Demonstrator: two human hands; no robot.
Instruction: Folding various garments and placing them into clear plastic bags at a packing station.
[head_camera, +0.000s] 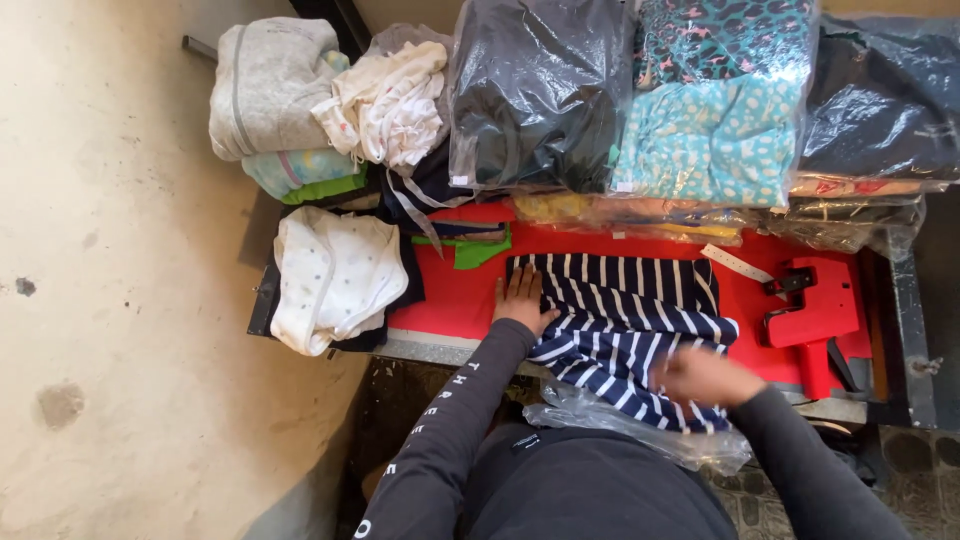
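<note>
On the red table (450, 300), the left hand (520, 300) lies spread flat on the striped shirt's (630, 320) left edge, while the blurry right hand (705, 378), grip unclear, sits on its near edge.

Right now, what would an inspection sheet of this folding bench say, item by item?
Surface: red table top, mostly covered.
Job's things: navy and white striped garment spread flat; clear plastic bag at the near edge.
Clutter: bagged clothes stacked at the back; loose pale garments at one end; red tool at the other.
Grippers: left hand flat on the stripes; right hand over them, blurred.
Cables: nothing seen.
Surroundings: bare concrete floor.
</note>
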